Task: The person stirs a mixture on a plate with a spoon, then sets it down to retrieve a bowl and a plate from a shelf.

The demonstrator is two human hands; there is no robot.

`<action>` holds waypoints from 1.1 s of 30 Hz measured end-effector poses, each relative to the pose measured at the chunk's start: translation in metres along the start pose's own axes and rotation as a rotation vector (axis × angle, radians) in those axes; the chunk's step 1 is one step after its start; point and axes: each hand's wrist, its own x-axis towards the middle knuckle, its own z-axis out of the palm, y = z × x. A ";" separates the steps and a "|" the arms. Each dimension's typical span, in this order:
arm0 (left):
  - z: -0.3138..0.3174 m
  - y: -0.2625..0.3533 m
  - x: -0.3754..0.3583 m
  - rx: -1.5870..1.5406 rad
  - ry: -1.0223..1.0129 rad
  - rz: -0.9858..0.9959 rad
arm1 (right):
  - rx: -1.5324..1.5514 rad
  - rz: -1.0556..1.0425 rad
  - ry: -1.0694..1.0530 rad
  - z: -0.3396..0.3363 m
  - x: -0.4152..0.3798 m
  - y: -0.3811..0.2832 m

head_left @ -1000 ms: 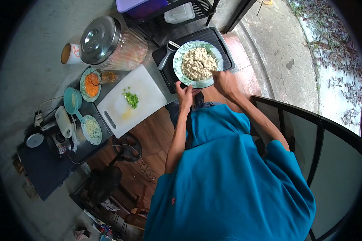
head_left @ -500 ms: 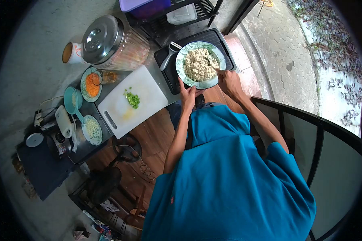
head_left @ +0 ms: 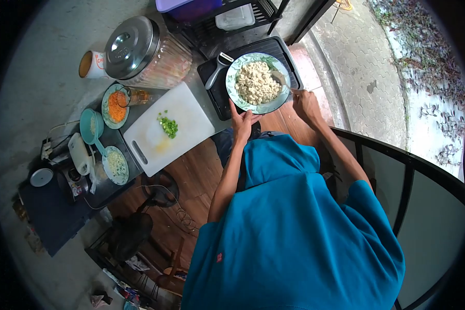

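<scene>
A plate (head_left: 232,94) with a green leafy pattern holds a heap of pale, crumbled food (head_left: 257,82). My left hand (head_left: 243,123) grips its near rim, thumb on top and fingers underneath. My right hand (head_left: 307,106) is closed round the handle of a metal spoon (head_left: 278,78), whose bowl lies at the right edge of the heap. Beneath the plate is a black ridged tray (head_left: 289,67). A peeler (head_left: 217,72) rests on that tray, left of the plate.
Chopped green pieces (head_left: 168,126) lie on a white cutting board (head_left: 191,111). Left of it are a plate of shredded orange food (head_left: 117,107), a glass (head_left: 135,96), a teal pan (head_left: 90,126) and a plate of chopped pale pieces (head_left: 116,165). A large lidded jar (head_left: 165,62) stands behind.
My right hand has moved slightly right, drawing the spoon from within the heap to its right edge. My left hand stays on the plate rim.
</scene>
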 end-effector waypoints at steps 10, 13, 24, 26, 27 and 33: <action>-0.003 -0.001 0.000 -0.019 -0.038 0.002 | 0.021 -0.063 -0.068 0.014 -0.010 -0.028; -0.003 0.002 -0.001 0.015 -0.012 -0.029 | -0.069 -0.185 -0.086 0.003 0.007 -0.019; 0.013 -0.004 -0.004 -0.108 -0.010 -0.057 | 0.111 0.083 -0.002 0.012 -0.026 -0.015; 0.014 -0.004 -0.008 -0.075 -0.036 -0.032 | 0.146 0.081 0.020 0.013 -0.028 -0.037; 0.015 -0.001 -0.008 -0.064 -0.036 -0.035 | 0.137 0.066 -0.003 0.010 -0.025 -0.049; 0.017 0.002 -0.010 -0.073 0.003 -0.041 | -0.059 -0.151 -0.039 0.036 -0.009 -0.039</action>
